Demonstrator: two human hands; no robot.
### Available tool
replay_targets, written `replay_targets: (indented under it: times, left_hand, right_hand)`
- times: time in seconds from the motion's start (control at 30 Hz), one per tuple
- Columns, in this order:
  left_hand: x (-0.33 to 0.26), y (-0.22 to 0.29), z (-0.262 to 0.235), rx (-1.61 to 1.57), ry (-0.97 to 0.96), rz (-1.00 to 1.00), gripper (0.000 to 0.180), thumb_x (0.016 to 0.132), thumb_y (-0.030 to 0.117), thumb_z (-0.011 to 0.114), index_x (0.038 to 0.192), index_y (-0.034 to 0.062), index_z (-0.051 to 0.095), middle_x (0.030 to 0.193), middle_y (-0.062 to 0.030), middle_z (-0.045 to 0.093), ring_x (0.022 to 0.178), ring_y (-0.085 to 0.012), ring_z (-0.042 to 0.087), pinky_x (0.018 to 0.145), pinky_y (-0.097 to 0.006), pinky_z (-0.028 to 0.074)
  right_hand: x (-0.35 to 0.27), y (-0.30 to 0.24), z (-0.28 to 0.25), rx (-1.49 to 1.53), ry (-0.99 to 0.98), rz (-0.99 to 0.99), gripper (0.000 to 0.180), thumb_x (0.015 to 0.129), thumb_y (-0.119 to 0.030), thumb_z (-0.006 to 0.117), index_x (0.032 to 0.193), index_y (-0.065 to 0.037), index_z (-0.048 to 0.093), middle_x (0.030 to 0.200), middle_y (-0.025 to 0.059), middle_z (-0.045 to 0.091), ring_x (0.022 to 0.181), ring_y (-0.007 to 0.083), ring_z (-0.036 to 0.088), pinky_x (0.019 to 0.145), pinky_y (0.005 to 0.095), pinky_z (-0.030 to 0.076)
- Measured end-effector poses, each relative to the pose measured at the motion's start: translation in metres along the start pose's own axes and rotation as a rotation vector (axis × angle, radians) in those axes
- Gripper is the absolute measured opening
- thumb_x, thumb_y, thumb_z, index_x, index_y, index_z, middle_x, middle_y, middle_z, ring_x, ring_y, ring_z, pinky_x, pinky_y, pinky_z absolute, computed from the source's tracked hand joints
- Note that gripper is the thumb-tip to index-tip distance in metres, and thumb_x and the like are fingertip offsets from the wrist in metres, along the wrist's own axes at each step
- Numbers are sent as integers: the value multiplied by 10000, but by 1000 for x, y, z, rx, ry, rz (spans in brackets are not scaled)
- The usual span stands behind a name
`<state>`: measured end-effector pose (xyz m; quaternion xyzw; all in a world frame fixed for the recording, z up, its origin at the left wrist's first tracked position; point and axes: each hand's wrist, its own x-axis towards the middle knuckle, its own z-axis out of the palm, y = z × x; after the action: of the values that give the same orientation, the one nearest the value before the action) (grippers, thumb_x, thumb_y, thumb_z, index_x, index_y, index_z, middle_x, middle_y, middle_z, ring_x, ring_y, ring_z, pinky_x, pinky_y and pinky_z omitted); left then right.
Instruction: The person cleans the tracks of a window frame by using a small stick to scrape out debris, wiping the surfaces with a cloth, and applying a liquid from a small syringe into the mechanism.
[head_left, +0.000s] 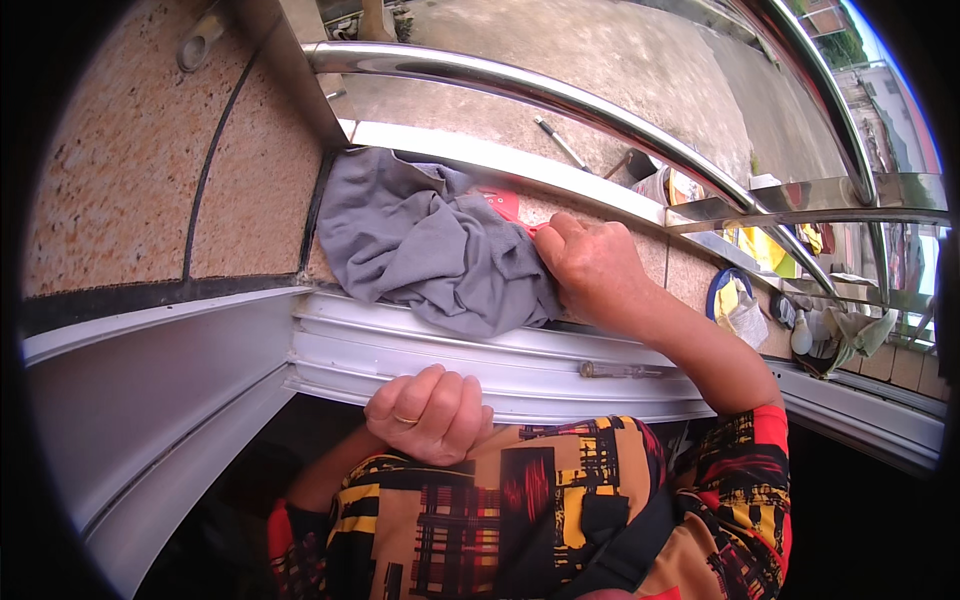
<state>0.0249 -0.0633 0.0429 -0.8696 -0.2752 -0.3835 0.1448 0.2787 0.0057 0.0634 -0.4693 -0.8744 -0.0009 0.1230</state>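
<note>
A crumpled grey cloth [420, 235] lies on the tiled ledge outside the window frame. Behind its right part shows a red piece with pale marks [500, 203], mostly covered. My right hand [598, 268] is closed at the cloth's right end, its fingertips pinching the red piece's edge; part of the grip is hidden. At the near edge of the white window track [400, 335], my left hand [430, 412] is curled into a fist, with a ring on one finger. Whatever is inside that fist, if anything, cannot be seen.
Metal railing bars [520, 90] run beyond the ledge. A clear-handled screwdriver-like tool [620, 370] lies in the track, under my right forearm. To the right are a blue-rimmed container [725, 290] with a plastic bag, a white bottle [802, 333] and a greenish cloth [858, 338].
</note>
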Motion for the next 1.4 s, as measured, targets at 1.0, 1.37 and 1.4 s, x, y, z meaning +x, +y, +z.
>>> replay_targets:
  times: [1.0, 1.37, 1.4]
  left_hand:
    - [-2, -2, 5, 30, -12, 21, 215, 891, 254, 514, 921, 93, 653, 805, -8, 648, 768, -181, 637, 693, -315, 416]
    - [-5, -4, 3, 27, -32, 58, 223, 941, 249, 501, 937, 82, 648, 822, -26, 646, 789, -193, 633, 703, -327, 436]
    - [-4, -3, 1, 19, -45, 59, 225, 927, 228, 506, 933, 61, 655, 828, -46, 646, 785, -207, 630, 702, -332, 449]
  right_hand:
    - [-70, 13, -22, -138, -120, 229, 115, 735, -36, 621, 830, -3, 566, 779, 166, 621, 645, 302, 679, 510, 395, 530]
    - [-129, 4, -24, -84, -82, 457, 82, 764, -33, 603, 818, -18, 543, 794, 165, 617, 662, 334, 667, 553, 431, 521]
    - [-130, 10, -20, -98, -97, 477, 83, 763, -34, 604, 817, -17, 544, 792, 164, 618, 661, 332, 668, 552, 426, 522]
